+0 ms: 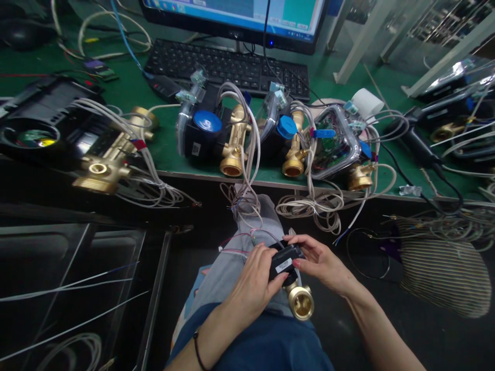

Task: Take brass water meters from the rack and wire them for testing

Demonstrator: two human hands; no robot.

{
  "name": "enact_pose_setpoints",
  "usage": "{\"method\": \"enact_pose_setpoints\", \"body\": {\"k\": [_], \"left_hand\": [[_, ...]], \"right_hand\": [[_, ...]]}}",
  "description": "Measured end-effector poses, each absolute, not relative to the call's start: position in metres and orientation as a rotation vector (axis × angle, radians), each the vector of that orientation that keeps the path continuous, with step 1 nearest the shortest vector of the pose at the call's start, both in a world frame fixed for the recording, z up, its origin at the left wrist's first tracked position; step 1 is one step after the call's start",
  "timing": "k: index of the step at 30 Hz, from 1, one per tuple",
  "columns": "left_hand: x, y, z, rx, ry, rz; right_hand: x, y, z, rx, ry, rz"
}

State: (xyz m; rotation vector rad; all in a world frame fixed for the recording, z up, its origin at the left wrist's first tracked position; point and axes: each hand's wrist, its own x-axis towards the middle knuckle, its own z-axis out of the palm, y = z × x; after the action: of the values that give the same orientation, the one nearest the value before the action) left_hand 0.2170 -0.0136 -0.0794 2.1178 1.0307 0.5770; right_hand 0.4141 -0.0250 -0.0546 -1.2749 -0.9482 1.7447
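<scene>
On my lap I hold a meter unit with a black box (286,260) carrying a white label and a brass threaded fitting (300,301) below it. My left hand (255,281) wraps the box's left side, fingers curled on it. My right hand (320,260) grips the right side, thumb on top. Thin coloured wires (247,239) run from the box up toward the table edge.
On the green table (170,154) stand several brass meters with black and clear housings, one with a blue cap (208,121), and white cable bundles (309,206). A keyboard (232,67) and monitor (235,18) sit behind. A dark bin (77,288) is at lower left.
</scene>
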Motion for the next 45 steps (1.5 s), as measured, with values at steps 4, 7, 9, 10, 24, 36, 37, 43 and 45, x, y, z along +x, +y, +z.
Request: {"method": "enact_pose_setpoints", "body": {"k": [4, 7, 9, 10, 24, 36, 37, 43, 45], "left_hand": [[0.221, -0.015, -0.075, 2.125, 1.031, 0.602], [0.222, -0.016, -0.074, 2.131, 1.02, 0.611], [0.222, -0.017, -0.076, 2.134, 1.022, 0.617], [0.222, -0.017, -0.077, 2.137, 1.026, 0.622], [0.224, -0.019, -0.075, 2.135, 1.029, 0.624], [0.225, -0.021, -0.082, 2.139, 1.027, 0.618], [0.224, -0.021, -0.082, 2.134, 1.026, 0.61], [0.229, -0.026, -0.075, 2.098, 1.044, 0.625], [0.233, -0.029, -0.071, 2.078, 1.078, 0.647]], "right_hand": [[0.416, -0.028, -0.054, -1.24, -0.952, 1.76], [0.418, -0.029, -0.054, -1.244, -0.931, 1.768], [0.418, -0.03, -0.054, -1.245, -0.926, 1.77], [0.418, -0.029, -0.054, -1.243, -0.93, 1.772], [0.426, -0.035, -0.058, -1.194, -0.968, 1.793], [0.421, -0.032, -0.052, -1.25, -0.967, 1.775], [0.421, -0.032, -0.052, -1.253, -0.967, 1.77], [0.427, -0.035, -0.054, -1.266, -1.041, 1.714], [0.429, -0.041, -0.051, -1.39, -1.079, 1.55]]}}
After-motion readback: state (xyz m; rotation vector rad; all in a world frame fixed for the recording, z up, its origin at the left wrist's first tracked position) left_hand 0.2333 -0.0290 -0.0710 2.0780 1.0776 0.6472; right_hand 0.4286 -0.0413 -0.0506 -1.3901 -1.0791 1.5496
